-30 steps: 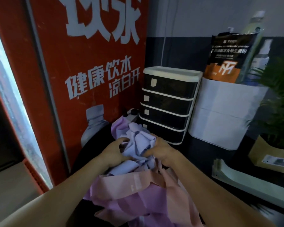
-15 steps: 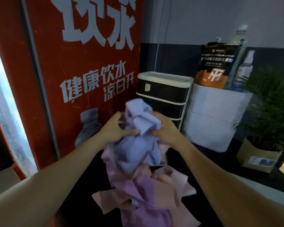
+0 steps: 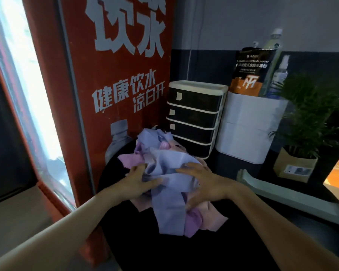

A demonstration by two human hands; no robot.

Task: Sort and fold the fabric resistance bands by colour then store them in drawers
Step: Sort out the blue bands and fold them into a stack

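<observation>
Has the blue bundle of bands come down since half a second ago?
Yes. The blue bundle was lifted level with the drawer unit's upper drawers; now it lies low on the pile, beneath the bottom drawer, under the left hand and right hand.

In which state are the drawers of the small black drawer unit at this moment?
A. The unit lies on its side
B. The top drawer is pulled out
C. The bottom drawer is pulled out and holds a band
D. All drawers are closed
D: every front of the drawer unit sits flush in its white frame, and the unit stands upright behind the pile of bands.
</observation>
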